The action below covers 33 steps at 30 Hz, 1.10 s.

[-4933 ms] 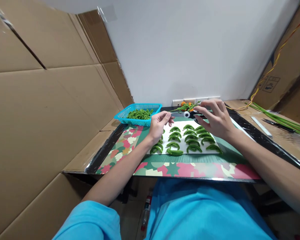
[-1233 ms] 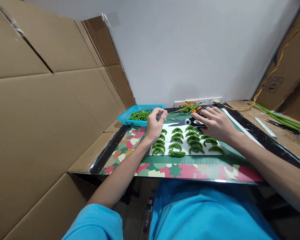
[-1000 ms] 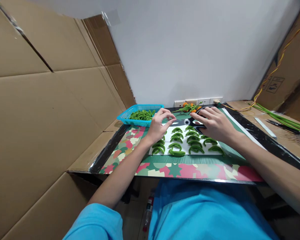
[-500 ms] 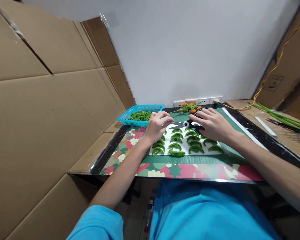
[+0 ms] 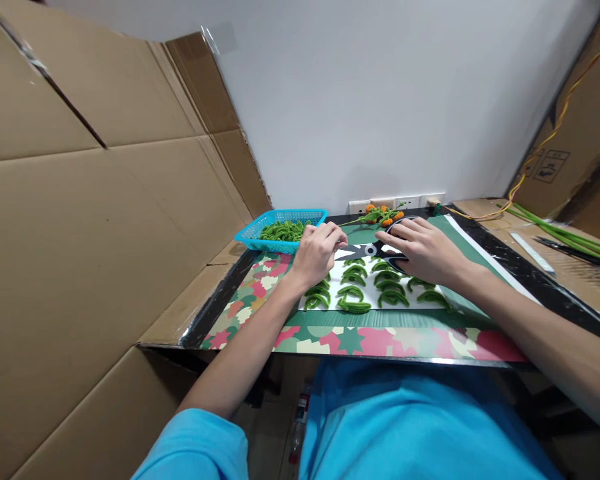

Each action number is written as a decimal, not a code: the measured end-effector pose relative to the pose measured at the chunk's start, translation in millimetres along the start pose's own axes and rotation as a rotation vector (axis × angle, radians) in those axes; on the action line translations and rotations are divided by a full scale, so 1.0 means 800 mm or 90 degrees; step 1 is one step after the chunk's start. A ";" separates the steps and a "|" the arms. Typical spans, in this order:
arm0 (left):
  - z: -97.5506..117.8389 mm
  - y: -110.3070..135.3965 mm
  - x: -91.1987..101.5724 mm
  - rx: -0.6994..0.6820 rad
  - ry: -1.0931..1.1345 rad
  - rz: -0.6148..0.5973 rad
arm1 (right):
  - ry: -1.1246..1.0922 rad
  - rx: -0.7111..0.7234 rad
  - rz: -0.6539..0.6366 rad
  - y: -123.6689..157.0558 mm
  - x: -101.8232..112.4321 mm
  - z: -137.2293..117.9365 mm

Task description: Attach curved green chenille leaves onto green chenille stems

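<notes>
My left hand [image 5: 316, 252] is curled at the far left corner of the white sheet [image 5: 367, 303], fingertips pinched together beside the blade tips of the scissors [image 5: 364, 251]. What it pinches is hidden. My right hand [image 5: 424, 249] lies over the black scissor handles, gripping them, with the blades pointing left. Several curved green pieces [image 5: 353, 291] lie in rows on the sheet, just in front of both hands.
A blue basket [image 5: 260, 230] of green pieces stands at the far left. A green sprig with orange buds [image 5: 381, 215] lies by the wall sockets. Long green stems [image 5: 563, 234], a white strip and a dark tool lie to the right. Cardboard walls stand on both sides.
The scissors have come nearer, onto the far edge of the sheet, blades toward my left hand. My left hand dropped from a raised pinch to the sheet's corner.
</notes>
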<state>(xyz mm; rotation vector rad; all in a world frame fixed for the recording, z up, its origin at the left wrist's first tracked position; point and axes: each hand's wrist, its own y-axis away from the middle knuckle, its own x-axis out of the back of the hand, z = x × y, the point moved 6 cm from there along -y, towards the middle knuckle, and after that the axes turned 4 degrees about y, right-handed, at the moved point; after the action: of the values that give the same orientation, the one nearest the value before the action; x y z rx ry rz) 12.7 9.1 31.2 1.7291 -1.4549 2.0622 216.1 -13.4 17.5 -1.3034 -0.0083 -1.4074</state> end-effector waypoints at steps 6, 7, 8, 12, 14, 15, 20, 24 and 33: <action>0.003 0.002 -0.005 -0.032 -0.051 -0.030 | 0.025 0.021 -0.012 -0.001 0.001 -0.005; 0.003 0.002 -0.005 -0.041 -0.056 -0.034 | 0.028 0.026 -0.009 -0.001 0.001 -0.006; 0.004 0.002 -0.004 -0.049 -0.058 -0.039 | 0.030 0.032 -0.005 -0.001 0.001 -0.007; 0.002 0.002 -0.002 -0.046 -0.038 -0.046 | 0.013 0.066 0.004 0.002 -0.001 -0.008; -0.003 0.001 0.002 -0.012 -0.012 -0.021 | 0.002 0.061 0.007 0.003 -0.003 -0.006; -0.006 0.001 0.004 0.008 0.006 -0.005 | 0.000 0.049 0.008 0.004 -0.003 -0.003; -0.022 0.002 0.009 0.096 0.081 0.051 | -0.006 -0.014 0.009 0.008 -0.006 0.014; -0.029 0.004 0.008 0.117 0.106 0.070 | 0.007 -0.030 0.022 0.012 -0.007 0.023; -0.049 0.002 0.001 0.239 0.386 0.126 | -0.001 -0.025 0.029 0.010 -0.003 0.021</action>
<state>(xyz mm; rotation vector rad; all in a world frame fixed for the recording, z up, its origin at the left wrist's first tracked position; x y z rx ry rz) -17.0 34.6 34.5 0.9007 -1.1296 2.7668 232.0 -3.9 16.8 -1.3286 0.0483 -1.3733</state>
